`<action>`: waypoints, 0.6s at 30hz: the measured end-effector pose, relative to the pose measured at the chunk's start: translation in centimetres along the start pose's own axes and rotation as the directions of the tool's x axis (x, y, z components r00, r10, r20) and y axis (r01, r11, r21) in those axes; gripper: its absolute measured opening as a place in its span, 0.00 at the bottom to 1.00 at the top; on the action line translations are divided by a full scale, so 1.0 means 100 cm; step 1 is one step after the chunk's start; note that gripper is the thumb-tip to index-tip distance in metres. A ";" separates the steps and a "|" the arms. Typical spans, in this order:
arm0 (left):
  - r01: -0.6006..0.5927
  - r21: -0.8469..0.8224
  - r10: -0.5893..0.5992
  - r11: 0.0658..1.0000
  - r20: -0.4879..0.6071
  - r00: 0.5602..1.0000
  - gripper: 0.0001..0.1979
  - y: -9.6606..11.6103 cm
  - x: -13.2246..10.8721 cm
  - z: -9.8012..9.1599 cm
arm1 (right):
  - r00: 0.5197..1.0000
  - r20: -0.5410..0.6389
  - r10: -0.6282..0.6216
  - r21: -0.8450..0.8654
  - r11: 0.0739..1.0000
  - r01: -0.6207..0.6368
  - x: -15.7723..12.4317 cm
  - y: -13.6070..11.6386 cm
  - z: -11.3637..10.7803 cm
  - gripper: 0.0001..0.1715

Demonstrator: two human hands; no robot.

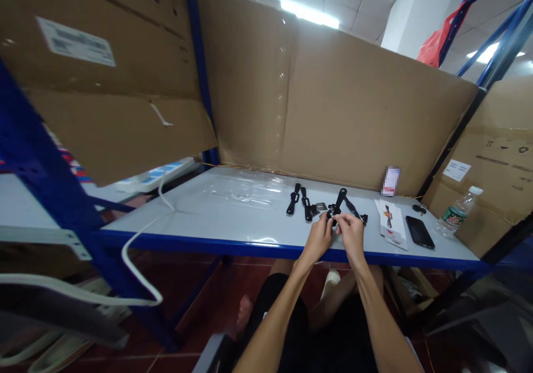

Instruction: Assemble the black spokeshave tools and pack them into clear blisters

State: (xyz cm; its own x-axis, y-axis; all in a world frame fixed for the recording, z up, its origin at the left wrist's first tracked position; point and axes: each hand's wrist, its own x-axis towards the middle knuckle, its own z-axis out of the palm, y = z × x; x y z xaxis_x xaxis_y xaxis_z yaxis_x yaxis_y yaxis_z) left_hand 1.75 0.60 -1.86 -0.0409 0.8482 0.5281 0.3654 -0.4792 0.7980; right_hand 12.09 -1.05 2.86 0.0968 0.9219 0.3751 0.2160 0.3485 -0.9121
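Both my hands meet over the front edge of a white shelf top (pixel 216 212) with a blue rim. My left hand (pixel 320 235) and my right hand (pixel 350 233) pinch the near end of a black strap-like piece (pixel 340 202) that angles up and away from them; its exact form is too small to make out. A second black strap (pixel 355 211) runs off to the right behind my right hand. Two more black straps (pixel 300 202) lie side by side to the left, untouched. A small grey part (pixel 321 207) sits between them and my hands.
A white instruction sheet (pixel 391 223), a black phone (pixel 420 232) and a plastic water bottle (pixel 458 211) lie to the right. Cardboard sheets (pixel 333 101) wall the back and sides. A white power strip (pixel 154 177) and its cable (pixel 137 262) hang at the left.
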 end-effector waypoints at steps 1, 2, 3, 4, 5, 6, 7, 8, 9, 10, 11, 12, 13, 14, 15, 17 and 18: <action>0.001 0.008 -0.001 1.000 0.000 1.000 0.11 0.000 -0.001 0.000 | 0.999 0.002 0.050 0.110 0.993 -0.050 -0.002 0.000 0.002 0.19; -0.002 0.014 0.002 1.000 -0.002 1.000 0.11 0.000 -0.001 -0.001 | 0.996 0.002 0.095 0.204 0.975 -0.093 -0.003 0.000 0.004 0.19; -0.007 0.017 0.007 1.000 -0.003 1.000 0.11 0.000 -0.002 -0.001 | 0.991 -0.001 0.132 0.279 0.952 -0.126 -0.006 0.000 0.005 0.18; -0.012 0.019 0.012 1.000 -0.001 1.000 0.12 0.000 -0.002 -0.001 | 0.987 -0.005 0.164 0.338 0.929 -0.152 -0.008 0.000 0.006 0.18; -0.017 0.017 0.017 1.000 0.007 1.000 0.12 0.000 -0.003 -0.001 | 0.981 -0.006 0.192 0.383 0.907 -0.175 -0.010 0.000 0.006 0.18; -0.019 0.014 0.019 1.000 0.018 1.000 0.13 0.000 -0.003 0.000 | 0.976 -0.002 0.219 0.416 0.888 -0.198 -0.012 0.000 0.006 0.18; -0.019 0.007 0.019 1.000 0.028 0.999 0.14 -0.001 -0.004 0.000 | 0.970 0.011 0.242 0.437 0.872 -0.222 -0.014 0.000 0.004 0.18; -0.018 -0.004 0.019 1.000 0.037 0.999 0.14 -0.001 -0.004 0.000 | 0.965 0.028 0.259 0.449 0.860 -0.244 -0.016 -0.001 0.003 0.19; -0.017 -0.020 0.018 1.000 0.039 0.999 0.15 -0.001 -0.005 0.000 | 0.962 0.046 0.271 0.454 0.852 -0.261 -0.018 -0.001 0.002 0.21; -0.013 -0.040 0.014 0.999 0.036 0.999 0.15 -0.002 -0.005 -0.001 | 0.959 0.061 0.277 0.455 0.847 -0.274 -0.021 -0.001 0.001 0.23; -0.005 -0.062 0.007 0.998 0.031 0.999 0.15 -0.003 -0.004 -0.002 | 0.958 0.073 0.276 0.455 0.846 -0.278 -0.023 -0.002 0.001 0.25; 0.005 -0.084 -0.003 0.996 0.029 1.000 0.14 -0.004 -0.004 -0.002 | 0.960 0.079 0.268 0.456 0.847 -0.274 -0.026 -0.003 0.002 0.27; 0.018 -0.104 -0.015 0.994 0.028 0.999 0.14 -0.006 -0.003 -0.004 | 0.963 0.083 0.256 0.456 0.849 -0.265 -0.028 -0.003 0.004 0.29; 0.031 -0.121 -0.028 0.992 0.028 0.999 0.15 -0.008 -0.002 -0.005 | 0.966 0.087 0.244 0.456 0.852 -0.256 -0.030 -0.005 0.006 0.31; 0.042 -0.138 -0.038 0.990 0.027 0.999 0.15 -0.010 -0.001 -0.006 | 0.968 0.092 0.234 0.455 0.855 -0.250 -0.032 -0.006 0.008 0.34; 0.053 -0.167 -0.049 0.985 0.029 0.998 0.17 -0.013 0.000 -0.007 | 0.969 0.103 0.224 0.453 0.857 -0.246 -0.034 -0.009 0.013 0.38; 0.054 -0.178 -0.050 0.982 0.028 0.998 0.19 -0.015 0.001 -0.008 | 0.969 0.108 0.224 0.454 0.855 -0.249 -0.035 -0.011 0.014 0.39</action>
State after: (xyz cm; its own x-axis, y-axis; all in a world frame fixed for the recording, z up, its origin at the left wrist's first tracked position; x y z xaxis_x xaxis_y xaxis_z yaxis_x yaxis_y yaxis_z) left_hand 0.50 1.19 -2.76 -0.0333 0.8771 0.4791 0.1909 -0.4650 0.8645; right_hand 10.11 -4.40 2.32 0.0368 0.9893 0.1412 -0.2808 0.1459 -0.9486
